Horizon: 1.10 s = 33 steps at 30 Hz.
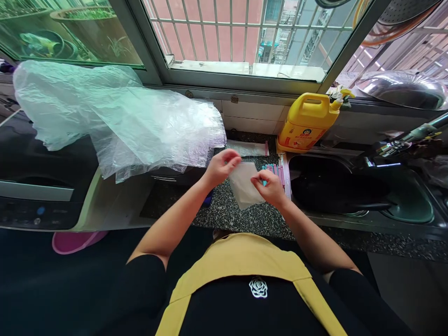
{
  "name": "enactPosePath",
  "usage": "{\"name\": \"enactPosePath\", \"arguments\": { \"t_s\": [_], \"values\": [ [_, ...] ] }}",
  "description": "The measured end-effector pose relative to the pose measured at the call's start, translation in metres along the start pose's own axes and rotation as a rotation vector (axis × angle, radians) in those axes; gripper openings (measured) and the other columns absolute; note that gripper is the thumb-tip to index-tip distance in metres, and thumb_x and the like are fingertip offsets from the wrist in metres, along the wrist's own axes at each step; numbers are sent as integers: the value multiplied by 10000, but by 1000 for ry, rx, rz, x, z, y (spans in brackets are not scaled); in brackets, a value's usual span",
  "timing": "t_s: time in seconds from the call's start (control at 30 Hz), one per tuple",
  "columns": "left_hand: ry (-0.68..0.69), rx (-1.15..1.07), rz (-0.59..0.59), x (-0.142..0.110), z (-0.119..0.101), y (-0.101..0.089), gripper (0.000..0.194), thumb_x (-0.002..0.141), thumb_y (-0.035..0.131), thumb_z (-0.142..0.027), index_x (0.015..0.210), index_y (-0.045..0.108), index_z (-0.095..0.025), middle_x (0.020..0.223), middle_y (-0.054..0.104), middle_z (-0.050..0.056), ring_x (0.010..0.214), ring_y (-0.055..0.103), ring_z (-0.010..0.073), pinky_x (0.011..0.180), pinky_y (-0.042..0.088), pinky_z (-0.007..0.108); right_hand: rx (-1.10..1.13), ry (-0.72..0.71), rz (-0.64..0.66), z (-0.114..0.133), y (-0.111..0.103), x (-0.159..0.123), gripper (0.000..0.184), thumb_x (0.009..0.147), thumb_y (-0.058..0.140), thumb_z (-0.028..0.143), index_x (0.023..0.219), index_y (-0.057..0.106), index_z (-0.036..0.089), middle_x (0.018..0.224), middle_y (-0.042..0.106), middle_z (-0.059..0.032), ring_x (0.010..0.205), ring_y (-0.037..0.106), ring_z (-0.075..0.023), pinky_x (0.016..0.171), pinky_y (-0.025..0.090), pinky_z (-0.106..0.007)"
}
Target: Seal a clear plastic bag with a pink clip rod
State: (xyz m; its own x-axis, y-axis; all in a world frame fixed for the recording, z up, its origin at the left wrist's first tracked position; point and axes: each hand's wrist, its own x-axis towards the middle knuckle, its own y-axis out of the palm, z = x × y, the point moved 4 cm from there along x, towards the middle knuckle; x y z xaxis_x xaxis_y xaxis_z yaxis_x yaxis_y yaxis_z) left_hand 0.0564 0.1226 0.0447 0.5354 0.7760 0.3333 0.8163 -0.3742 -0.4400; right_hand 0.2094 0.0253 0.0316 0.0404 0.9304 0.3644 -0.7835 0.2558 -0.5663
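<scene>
A small translucent plastic bag (246, 186) hangs between my two hands above the speckled countertop (224, 212). My left hand (222, 167) pinches its upper left corner. At the upper right edge, the fingers of my right hand (269, 185) are closed on the bag. Just behind my right hand lie several pink and blue sticks (275, 170), partly covered by it; I cannot make out their kind. A flat clear plastic packet (250, 148) with a pink edge rests farther back on the counter.
A large crumpled plastic sheet (140, 116) covers the left side, beside a black appliance (42, 177). To the right stand a yellow jug (308, 122) with a pump and a sink (413, 196) holding a dark pan (336, 186). The window frame (241, 83) bounds the back.
</scene>
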Motion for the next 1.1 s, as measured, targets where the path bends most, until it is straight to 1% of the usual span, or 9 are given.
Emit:
{"name": "enactPosePath", "arguments": {
  "t_s": [0.07, 0.1, 0.2, 0.3, 0.43, 0.57, 0.7, 0.87, 1.1],
  "values": [
    [-262, 189, -90, -23, 46, 1, 169, 874, 405, -260, 818, 535, -167, 815, 597, 53, 809, 580, 161, 791, 468, 299, -4, 41, -36, -8, 1, -3, 234, 819, 524, 291, 601, 513, 209, 578, 509, -1, 615, 468, -152, 622, 372, -300],
    [-396, 291, -50, -37, 68, 5, 130, 857, 418, -228, 814, 525, -169, 862, 595, 70, 868, 585, 185, 846, 456, 333, -1, 53, -47, -11, 0, -6, 233, 815, 526, 291, 598, 504, 210, 580, 508, 0, 612, 465, -150, 617, 369, -298],
    [-514, 323, 2, -76, 105, 19, 75, 760, 463, -112, 783, 526, -146, 907, 595, 134, 924, 597, 270, 906, 423, 451, -1, 61, -60, -16, -6, -11, 255, 806, 530, 288, 571, 464, 213, 569, 487, 5, 597, 448, -146, 600, 360, -294],
    [-524, 282, 18, -98, 112, 33, 164, 726, 461, -69, 844, 553, -135, 991, 604, 161, 1022, 580, 297, 979, 376, 483, -2, 59, -69, -15, -12, -14, 287, 811, 536, 296, 555, 436, 213, 558, 463, 11, 589, 437, -144, 593, 362, -294],
    [-457, 150, 27, -97, 96, 48, 287, 782, 427, -118, 1032, 561, -158, 1131, 616, 121, 1103, 563, 220, 996, 408, 382, 20, 57, -63, -7, -18, -19, 296, 816, 553, 310, 561, 440, 211, 574, 470, 10, 590, 435, -139, 607, 376, -294],
    [-367, -358, -100, -75, 68, 47, 417, 861, 412, -408, 1175, 522, -158, 1156, 634, 130, 1058, 594, 215, 911, 460, 368, 112, 120, -51, -1, -22, -27, 287, 823, 561, 358, 593, 478, 208, 620, 517, 0, 607, 455, -134, 608, 388, -285],
    [-306, -755, -18, -47, 31, 46, 716, 590, 671, -676, 1091, 601, -169, 1040, 676, 120, 998, 611, 246, 848, 468, 340, 208, 188, -68, 1, -21, -34, 268, 813, 582, 383, 627, 523, 199, 643, 535, 0, 620, 477, -130, 599, 396, -273],
    [-354, -776, -16, -33, 1, 47, 443, 571, 752, -562, 667, 594, -160, 641, 601, -2, 627, 542, 116, 633, 446, 243, 221, 206, -48, -1, -19, -40, 293, 824, 568, 404, 624, 518, 196, 637, 526, -1, 627, 481, -133, 613, 411, -281],
    [-285, -560, 78, -37, -15, 42, 358, 688, 674, -492, 661, 563, -153, 592, 508, -33, 572, 452, 88, 564, 382, 214, 104, 105, -13, 4, -41, -20, 335, 745, 661, 427, 980, 607, 196, 943, 644, -70, 833, 575, -185, 728, 466, -316]
  ]
}}
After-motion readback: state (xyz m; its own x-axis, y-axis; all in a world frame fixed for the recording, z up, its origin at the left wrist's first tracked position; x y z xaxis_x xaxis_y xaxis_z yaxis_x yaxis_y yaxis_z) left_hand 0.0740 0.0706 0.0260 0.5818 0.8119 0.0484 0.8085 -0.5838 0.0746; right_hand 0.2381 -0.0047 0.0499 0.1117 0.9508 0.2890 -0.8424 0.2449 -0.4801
